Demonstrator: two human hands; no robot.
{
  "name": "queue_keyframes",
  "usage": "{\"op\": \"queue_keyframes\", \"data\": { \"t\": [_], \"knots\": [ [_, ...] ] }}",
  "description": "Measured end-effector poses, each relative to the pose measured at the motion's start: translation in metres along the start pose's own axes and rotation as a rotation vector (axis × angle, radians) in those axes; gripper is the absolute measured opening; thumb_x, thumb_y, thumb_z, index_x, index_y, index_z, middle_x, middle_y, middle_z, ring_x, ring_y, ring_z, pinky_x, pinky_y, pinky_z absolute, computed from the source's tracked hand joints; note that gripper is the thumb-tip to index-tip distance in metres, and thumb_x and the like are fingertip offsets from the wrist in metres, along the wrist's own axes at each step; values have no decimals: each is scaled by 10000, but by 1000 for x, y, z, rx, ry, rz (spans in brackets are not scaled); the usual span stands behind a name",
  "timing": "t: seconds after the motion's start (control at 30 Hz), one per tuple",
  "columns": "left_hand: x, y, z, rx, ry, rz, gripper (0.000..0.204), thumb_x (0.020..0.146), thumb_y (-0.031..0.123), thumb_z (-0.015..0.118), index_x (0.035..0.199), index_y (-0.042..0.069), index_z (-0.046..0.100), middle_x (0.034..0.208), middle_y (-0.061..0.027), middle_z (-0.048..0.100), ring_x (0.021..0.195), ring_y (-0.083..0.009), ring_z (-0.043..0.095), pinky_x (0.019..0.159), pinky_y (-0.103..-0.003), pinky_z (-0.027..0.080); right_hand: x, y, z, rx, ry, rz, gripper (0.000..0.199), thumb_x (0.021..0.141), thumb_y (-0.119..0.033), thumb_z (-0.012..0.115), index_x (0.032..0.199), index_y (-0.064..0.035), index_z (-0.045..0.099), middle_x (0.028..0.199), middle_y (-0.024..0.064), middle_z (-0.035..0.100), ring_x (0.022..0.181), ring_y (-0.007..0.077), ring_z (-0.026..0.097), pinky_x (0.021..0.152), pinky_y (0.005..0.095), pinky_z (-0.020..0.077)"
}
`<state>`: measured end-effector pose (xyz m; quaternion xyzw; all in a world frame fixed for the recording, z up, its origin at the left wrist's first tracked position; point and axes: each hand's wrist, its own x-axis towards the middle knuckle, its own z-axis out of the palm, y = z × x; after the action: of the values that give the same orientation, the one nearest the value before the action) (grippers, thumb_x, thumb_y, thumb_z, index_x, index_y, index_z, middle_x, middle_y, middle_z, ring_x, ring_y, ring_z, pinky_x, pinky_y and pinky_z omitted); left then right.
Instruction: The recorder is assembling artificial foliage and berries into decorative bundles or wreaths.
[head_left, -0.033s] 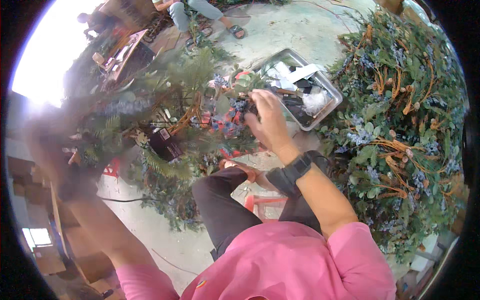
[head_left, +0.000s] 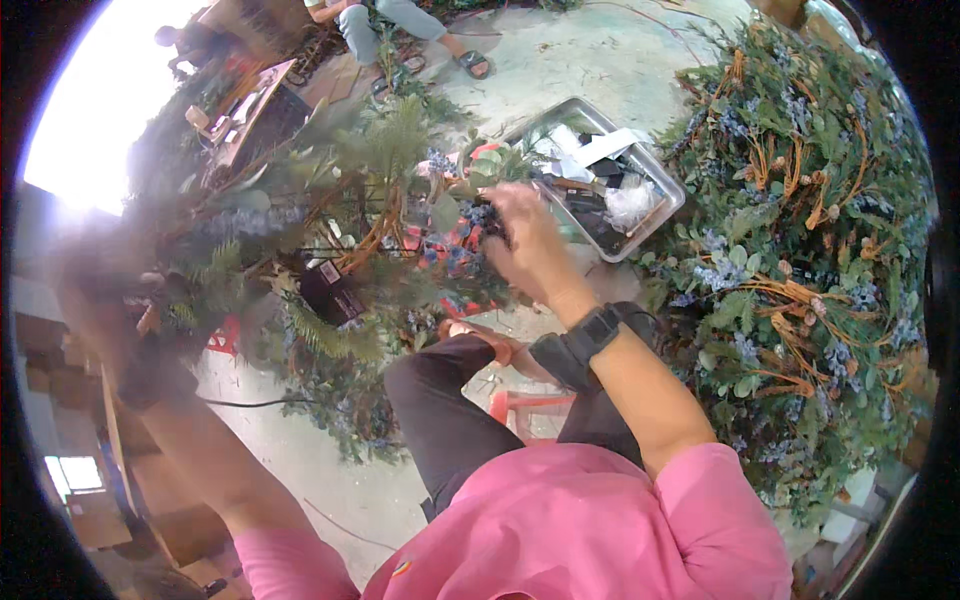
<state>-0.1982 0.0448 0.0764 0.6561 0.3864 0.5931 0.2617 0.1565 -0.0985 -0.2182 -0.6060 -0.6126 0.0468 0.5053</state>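
A wreath-like spread of green foliage [head_left: 395, 140] with brown twigs and blue berries lies in front of me, a black tag [head_left: 330, 290] hanging in it. At its left side is my left hand [head_left: 105, 290], dark and smeared by motion, so its fingers and anything in them cannot be made out. My right hand [head_left: 535, 240], with a black band on the wrist, is at the right end of the foliage. Its fingers are bent and slightly blurred, the thumb apart from them, beside a cluster of blue berries [head_left: 480, 212]. No held thing shows in it.
A clear plastic bin [head_left: 675, 195] with white and black items stands beyond my right hand. Piled wreaths [head_left: 790, 270] fill the right side. Cardboard boxes [head_left: 165, 485] stand at left. Another person's legs [head_left: 410, 18] and a small table [head_left: 255, 115] are at the far side.
My right hand has shifted slightly left, its fingers more blurred. The foliage at left has moved a little; my left hand stays smeared in about the same place.
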Motion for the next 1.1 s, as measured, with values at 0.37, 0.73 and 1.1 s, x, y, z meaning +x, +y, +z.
{"op": "queue_keyframes", "data": {
  "t": [0.37,0.73,1.1],
  "knots": [
    [-22,-2,-1,15,295,69,206,919,182,371,839,38,494,876,-91,560,796,-196,578,790,-358,492,-50,-31,16,-214,-266,172,548,683,-64,565,1209,-18,418,1053,132,522,1022,313,453,824,495,365],
    [-28,-11,-52,-274,-18,87,208,912,238,386,793,76,439,843,-52,490,882,-198,496,855,-411,443,18,31,-9,-115,-49,15,235,729,-13,513,953,-2,583,954,136,557,955,315,511,848,411,407],
    [-31,-18,-73,-385,153,36,185,909,209,394,783,75,420,832,-58,458,816,-182,452,816,-330,382,-46,37,-1,-277,-415,158,255,682,37,495,914,-24,581,844,164,602,845,327,572,707,398,456]
  ]
}}
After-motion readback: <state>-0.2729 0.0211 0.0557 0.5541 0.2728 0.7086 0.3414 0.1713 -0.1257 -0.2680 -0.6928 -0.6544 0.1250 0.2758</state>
